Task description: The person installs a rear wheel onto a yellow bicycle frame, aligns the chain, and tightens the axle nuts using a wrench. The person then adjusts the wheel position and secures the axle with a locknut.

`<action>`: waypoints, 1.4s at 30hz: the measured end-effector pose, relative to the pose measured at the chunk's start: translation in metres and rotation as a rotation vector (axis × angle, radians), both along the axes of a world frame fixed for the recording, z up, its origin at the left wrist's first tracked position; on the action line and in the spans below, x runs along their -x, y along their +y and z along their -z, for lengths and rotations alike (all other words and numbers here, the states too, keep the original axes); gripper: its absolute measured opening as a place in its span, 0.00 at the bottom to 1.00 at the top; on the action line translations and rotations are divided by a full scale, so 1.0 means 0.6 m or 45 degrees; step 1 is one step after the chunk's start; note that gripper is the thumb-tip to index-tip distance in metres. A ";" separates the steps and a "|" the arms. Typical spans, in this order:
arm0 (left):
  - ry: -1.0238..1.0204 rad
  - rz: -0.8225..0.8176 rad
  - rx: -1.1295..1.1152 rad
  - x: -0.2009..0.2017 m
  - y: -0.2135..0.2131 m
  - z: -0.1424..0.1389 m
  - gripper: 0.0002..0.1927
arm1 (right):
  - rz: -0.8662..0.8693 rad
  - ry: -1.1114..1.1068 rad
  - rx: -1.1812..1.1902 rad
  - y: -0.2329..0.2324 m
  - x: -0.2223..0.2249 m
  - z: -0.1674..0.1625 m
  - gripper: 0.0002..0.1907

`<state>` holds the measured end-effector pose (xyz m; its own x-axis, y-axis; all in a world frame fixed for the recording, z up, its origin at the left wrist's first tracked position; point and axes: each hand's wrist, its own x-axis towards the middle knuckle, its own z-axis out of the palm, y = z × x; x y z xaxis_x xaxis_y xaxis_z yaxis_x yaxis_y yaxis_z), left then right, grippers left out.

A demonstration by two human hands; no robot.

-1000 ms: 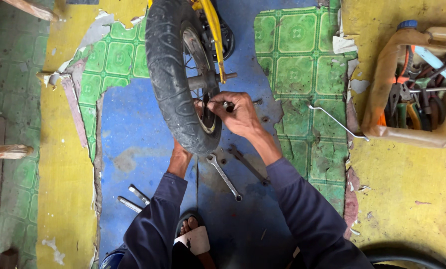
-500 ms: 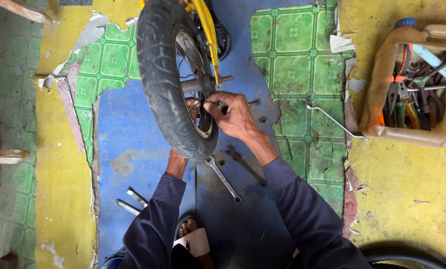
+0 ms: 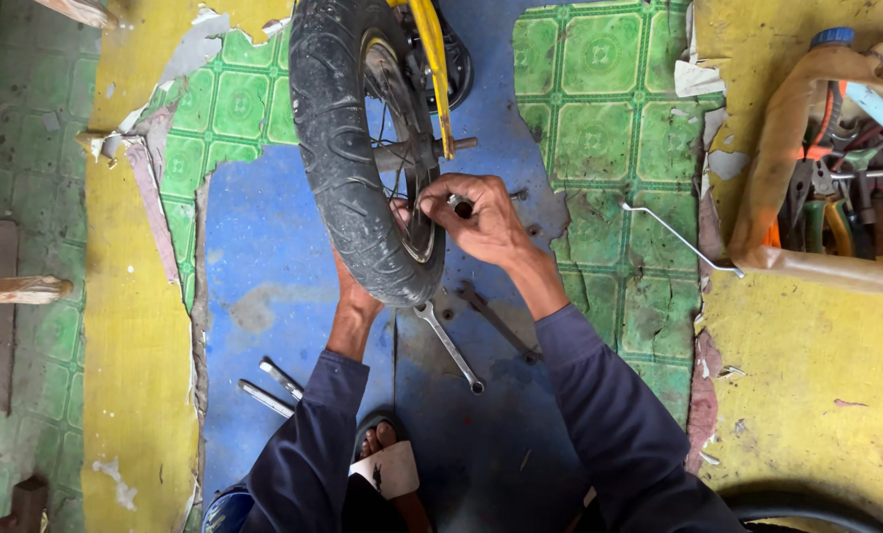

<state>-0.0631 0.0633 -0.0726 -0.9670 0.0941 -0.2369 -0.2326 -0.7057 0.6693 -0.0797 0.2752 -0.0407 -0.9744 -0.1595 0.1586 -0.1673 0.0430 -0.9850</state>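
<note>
The floor (image 3: 126,345) fills the view: worn sheets of yellow, blue and green-patterned covering, torn at the seams. Standing on the blue patch at the far middle is a small wheel (image 3: 348,148) with a black tyre, upright and edge-on, held in a yellow fork (image 3: 430,59) with the axle end sticking out to the right. At the far right sits a cut-open tan plastic container (image 3: 787,168) crammed with hand tools, and a bent metal rod (image 3: 678,237) lies on the green covering just left of it.

The person wears dark blue sleeves; a foot in a sandal (image 3: 387,464) shows near the bottom edge. The right hand (image 3: 481,222) is at the right side of the wheel by the rim, fingers curled narrowly around a small dark part that it pinches against the spokes. The left hand (image 3: 358,286) reaches behind the tyre's near edge; only wrist and forearm show, so I cannot tell how its fingers are set.

On the blue floor just near the tyre lies a silver spanner (image 3: 448,345), with a darker flat tool (image 3: 496,321) beside it on the right. Two small metal bars (image 3: 272,387) lie to the left of the left sleeve.
</note>
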 end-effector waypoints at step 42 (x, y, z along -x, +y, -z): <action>0.491 -0.653 1.629 -0.153 0.147 -0.092 0.26 | 0.062 0.405 -0.113 -0.004 -0.007 -0.019 0.03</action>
